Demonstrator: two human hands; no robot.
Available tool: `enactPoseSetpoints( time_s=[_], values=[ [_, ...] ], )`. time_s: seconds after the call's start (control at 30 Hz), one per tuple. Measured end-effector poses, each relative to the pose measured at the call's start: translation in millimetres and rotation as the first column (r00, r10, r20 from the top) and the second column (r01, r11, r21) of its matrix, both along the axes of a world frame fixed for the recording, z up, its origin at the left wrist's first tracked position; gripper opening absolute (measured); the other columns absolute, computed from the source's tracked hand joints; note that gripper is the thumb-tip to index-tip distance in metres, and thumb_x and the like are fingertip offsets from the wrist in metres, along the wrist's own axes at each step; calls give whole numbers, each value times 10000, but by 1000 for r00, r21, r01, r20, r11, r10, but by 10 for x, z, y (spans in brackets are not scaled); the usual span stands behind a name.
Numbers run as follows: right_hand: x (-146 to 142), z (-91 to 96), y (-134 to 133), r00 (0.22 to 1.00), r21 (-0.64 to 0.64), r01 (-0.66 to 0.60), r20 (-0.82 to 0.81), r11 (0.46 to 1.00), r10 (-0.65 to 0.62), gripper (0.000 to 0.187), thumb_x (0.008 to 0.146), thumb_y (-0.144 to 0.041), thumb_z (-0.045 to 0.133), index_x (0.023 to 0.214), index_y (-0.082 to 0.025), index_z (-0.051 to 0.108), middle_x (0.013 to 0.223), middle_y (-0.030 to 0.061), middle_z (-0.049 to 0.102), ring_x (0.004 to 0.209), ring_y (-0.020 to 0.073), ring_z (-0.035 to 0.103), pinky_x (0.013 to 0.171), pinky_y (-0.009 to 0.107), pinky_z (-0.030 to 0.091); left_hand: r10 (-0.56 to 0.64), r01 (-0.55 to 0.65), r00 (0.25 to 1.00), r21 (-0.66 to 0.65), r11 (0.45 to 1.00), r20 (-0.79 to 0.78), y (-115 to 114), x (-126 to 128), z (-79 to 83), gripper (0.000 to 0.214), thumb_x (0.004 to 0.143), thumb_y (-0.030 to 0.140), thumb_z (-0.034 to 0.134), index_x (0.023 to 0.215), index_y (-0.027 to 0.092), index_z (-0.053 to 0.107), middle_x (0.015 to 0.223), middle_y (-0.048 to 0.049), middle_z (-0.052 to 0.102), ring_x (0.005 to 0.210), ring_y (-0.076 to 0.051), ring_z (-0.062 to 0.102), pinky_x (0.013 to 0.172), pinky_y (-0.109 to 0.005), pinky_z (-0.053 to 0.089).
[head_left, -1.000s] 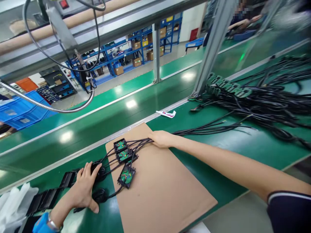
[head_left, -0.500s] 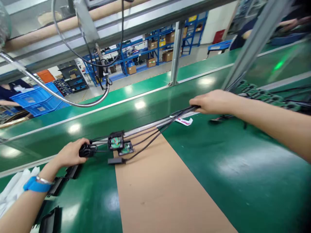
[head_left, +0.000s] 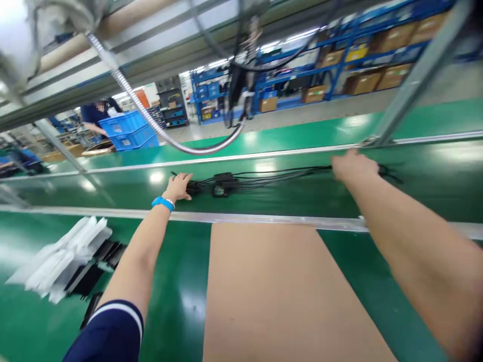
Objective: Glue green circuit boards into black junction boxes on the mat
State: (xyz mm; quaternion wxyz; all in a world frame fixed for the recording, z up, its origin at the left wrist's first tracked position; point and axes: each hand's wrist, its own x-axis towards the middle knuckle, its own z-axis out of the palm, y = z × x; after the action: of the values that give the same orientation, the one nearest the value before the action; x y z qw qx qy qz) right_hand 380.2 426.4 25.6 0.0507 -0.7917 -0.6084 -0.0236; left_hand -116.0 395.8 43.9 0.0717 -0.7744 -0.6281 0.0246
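Observation:
Both my arms reach out over the cardboard sheet (head_left: 279, 286) to the far conveyor belt (head_left: 287, 196). A cable assembly lies stretched along that belt: black plugs (head_left: 195, 188) at the left, small black junction boxes (head_left: 223, 184) beside them, and black cables (head_left: 287, 175) running to the right. My left hand (head_left: 178, 186), with a blue wristband, has its fingers curled on the plugs. My right hand (head_left: 352, 166) is blurred and closed over the cables, whose ends stick out past it on the right.
White bags (head_left: 60, 259) and black trays (head_left: 92, 274) lie at the near left. A metal rail (head_left: 264, 219) separates the near bench from the belt. A flexible metal hose (head_left: 151, 128) and a hanging tool (head_left: 237, 90) droop overhead. A person stands by blue crates (head_left: 128, 130) far left.
Both hands have carried the cable assembly off the cardboard sheet and forward onto the far belt, where it now lies stretched out. My view has swung left and forward.

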Motion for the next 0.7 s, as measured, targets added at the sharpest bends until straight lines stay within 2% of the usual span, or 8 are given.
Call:
enactPoseSetpoints(
  time_s=[0.13,0.2,0.23,0.3,0.37,0.43,0.57,0.7],
  values=[
    [-804,-58,-189,966,-141,-228,88,963,241,250,946,-267,600,1163,-145,625,1273,140,571,1108,254,594,924,474,527,78,-78,994,-6,997,73,-637,-585,171,731,731,270,801,1405,262,519,1617,-107,297,1484,-345,253,1192,-546,173],
    [-1540,-48,-441,862,-119,-496,57,860,505,269,968,-318,565,1176,-157,620,1265,131,578,1100,245,592,934,470,515,143,-147,983,25,989,118,-1171,-935,302,618,809,292,731,1392,219,538,1590,-132,333,1462,-346,286,1180,-554,205],
    [-1966,-54,-623,766,-89,-638,27,765,643,296,979,-343,548,1211,-170,609,1273,121,581,1107,235,588,951,463,505,169,-177,975,41,983,141,-1484,-1083,346,565,853,290,680,1389,181,539,1560,-154,372,1443,-337,318,1172,-546,233],
    [-2851,-97,-1063,481,-23,-876,-43,481,875,300,985,-349,543,1224,-183,613,1287,100,591,1163,226,568,990,438,485,190,-205,964,61,977,187,-2158,-1294,349,454,916,238,568,1354,117,556,1461,-168,488,1384,-282,410,1161,-482,298],
    [-3661,-185,-1497,200,15,-979,-87,202,976,263,974,-321,566,1194,-196,636,1273,86,611,1197,229,552,1022,437,466,185,-204,956,60,977,229,-2828,-1402,217,351,900,172,545,1238,134,631,1321,-120,613,1278,-220,524,1133,-383,376],
    [-4274,-306,-1825,26,38,-999,-105,30,994,261,951,-306,604,1177,-181,637,1264,85,612,1178,224,565,1013,451,470,191,-217,943,71,974,271,-3419,-1442,-28,319,851,123,579,1156,169,662,1266,-92,647,1215,-205,579,1097,-352,429],
    [-4757,-578,-2132,-83,52,-996,-146,-76,986,132,916,-233,634,993,-130,663,1048,79,660,1028,206,610,907,406,507,262,-331,894,143,933,363,-4193,-1415,-583,325,895,271,605,1199,157,621,1260,-158,625,1181,-293,591,1024,-479,488],
    [-4736,-675,-2248,-197,78,-980,-212,-185,957,191,847,-57,567,942,-160,696,1034,79,676,1005,198,605,899,353,491,259,-365,853,164,916,454,-4400,-1346,-853,294,944,351,551,1180,195,630,1183,-129,645,1122,-277,609,973,-455,506]
  ],
)
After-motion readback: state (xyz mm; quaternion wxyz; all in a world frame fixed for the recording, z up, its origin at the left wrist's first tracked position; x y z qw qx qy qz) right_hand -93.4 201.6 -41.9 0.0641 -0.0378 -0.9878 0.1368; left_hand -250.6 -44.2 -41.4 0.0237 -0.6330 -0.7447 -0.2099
